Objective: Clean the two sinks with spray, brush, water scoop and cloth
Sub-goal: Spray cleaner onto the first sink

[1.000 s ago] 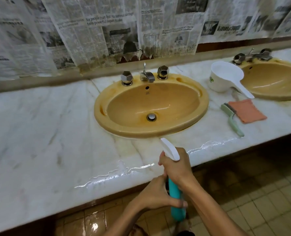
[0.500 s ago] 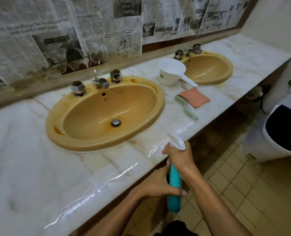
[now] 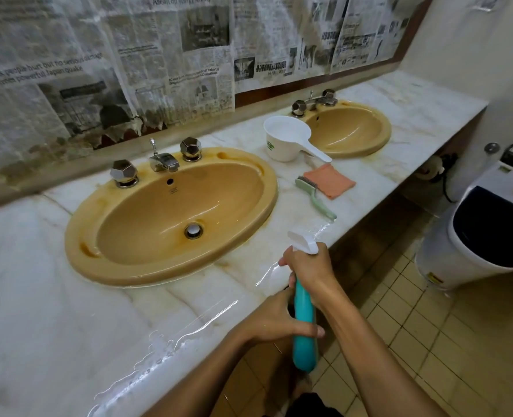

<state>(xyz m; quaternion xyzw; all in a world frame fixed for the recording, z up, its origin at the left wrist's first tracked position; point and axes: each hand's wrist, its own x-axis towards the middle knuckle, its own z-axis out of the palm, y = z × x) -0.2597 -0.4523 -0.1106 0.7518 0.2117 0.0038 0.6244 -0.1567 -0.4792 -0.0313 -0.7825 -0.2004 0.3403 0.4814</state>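
Two yellow-brown sinks are set in a marble counter: the near sink (image 3: pixel 147 224) at centre left and the far sink (image 3: pixel 354 136) at upper right. I hold a teal spray bottle (image 3: pixel 304 326) with a white nozzle upright in front of the counter edge. My right hand (image 3: pixel 307 266) grips its neck below the nozzle. My left hand (image 3: pixel 276 322) wraps around the teal body. Between the sinks lie a white water scoop (image 3: pixel 288 139), a green brush (image 3: pixel 313 194) and an orange cloth (image 3: pixel 328 180).
Chrome taps (image 3: pixel 162 162) stand behind the near sink. Newspaper (image 3: pixel 129 70) covers the wall above the marble counter (image 3: pixel 38 296), whose front edge is wet. A white and dark bin (image 3: pixel 483 233) stands on the tiled floor (image 3: pixel 429 341) at right.
The view has swung left to right, so both sinks and the bin now show. Both hands keep the same hold on the spray bottle, still in front of the counter edge.
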